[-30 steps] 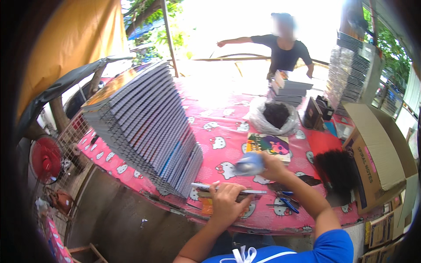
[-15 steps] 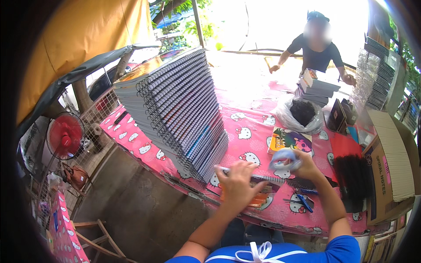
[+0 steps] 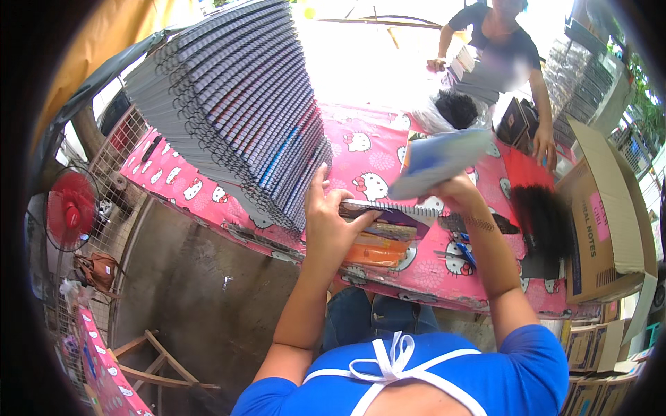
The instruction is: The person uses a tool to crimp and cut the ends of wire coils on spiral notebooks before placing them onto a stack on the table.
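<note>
While the left hand (image 3: 331, 220) grips a spiral notebook (image 3: 388, 212) near the table's front edge, fingers clamped on its cover, the right hand (image 3: 454, 191) lifts a blurred blue sheet (image 3: 437, 161), fingers closed on it; a tall notebook stack (image 3: 236, 111) crowds the left.

Pink cartoon-cat tablecloth (image 3: 378, 149), grey-edged spiral notebook stack (image 3: 236, 104), blue sheet (image 3: 437, 159), orange packet (image 3: 378, 251), red fan (image 3: 69, 208).

A red fan (image 3: 70, 213) stands left of the pink-clothed table (image 3: 182, 182), a cardboard box (image 3: 610, 208) at its right end.
</note>
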Motion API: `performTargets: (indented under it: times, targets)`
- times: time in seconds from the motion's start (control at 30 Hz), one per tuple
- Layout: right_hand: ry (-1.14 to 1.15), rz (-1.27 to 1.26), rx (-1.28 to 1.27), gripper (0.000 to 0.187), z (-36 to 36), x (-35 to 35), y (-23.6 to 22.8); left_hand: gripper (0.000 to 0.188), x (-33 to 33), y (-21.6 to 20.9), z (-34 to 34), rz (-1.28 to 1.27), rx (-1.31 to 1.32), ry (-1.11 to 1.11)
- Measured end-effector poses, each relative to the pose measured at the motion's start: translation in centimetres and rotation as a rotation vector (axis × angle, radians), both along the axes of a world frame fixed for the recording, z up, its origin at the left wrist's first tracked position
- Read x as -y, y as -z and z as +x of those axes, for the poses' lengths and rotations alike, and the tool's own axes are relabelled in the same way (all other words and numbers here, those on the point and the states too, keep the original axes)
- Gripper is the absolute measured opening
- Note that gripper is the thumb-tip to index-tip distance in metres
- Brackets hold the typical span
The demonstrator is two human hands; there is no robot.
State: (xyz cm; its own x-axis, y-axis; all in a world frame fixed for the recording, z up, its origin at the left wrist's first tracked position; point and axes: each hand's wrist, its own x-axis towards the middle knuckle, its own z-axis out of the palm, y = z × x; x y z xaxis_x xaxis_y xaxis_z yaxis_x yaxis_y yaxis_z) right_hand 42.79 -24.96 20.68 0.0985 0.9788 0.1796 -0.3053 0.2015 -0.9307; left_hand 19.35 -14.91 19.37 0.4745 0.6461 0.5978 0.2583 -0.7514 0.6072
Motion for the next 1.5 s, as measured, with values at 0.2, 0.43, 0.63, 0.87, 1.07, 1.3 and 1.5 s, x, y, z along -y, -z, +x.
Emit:
performTargets:
  times: [0.2,0.43,0.63,0.87,1.07,1.3,1.5]
  targets:
    - [0.181,-0.124,0.564,0.049,-0.5,-2.5,1.8,0.051,-0.6,1.0,-0.9,-0.204,0.112,0.028]
    - [-0.033,-0.026,0.357,0.049,-2.4,-4.7,-0.1,0.035,-1.5,2.4,-1.9,-0.516,0.541,0.136]
    - [0.005,-0.064,0.583,0.045,-2.7,-5.5,0.9,0.026,-3.0,5.4,-2.7,-0.915,0.776,0.299]
    - [0.054,0.014,0.735,0.052,-3.4,-6.8,0.7,0.02,-3.6,5.8,-3.4,-1.03,0.835,0.368]
    - [0.199,-0.226,1.374,0.049,-1.7,-5.3,2.0,0.015,-2.9,5.3,-1.9,-1.019,0.897,0.371]
    - [0.561,0.336,1.201,0.05,-5.2,0.9,-6.3,0.013,-0.3,-0.1,-1.4,-0.824,0.609,0.304]
    - [0.529,0.241,1.094,0.034,-9.1,2.6,-5.8,0.017,2.1,-3.1,0.8,-0.71,0.394,0.54]
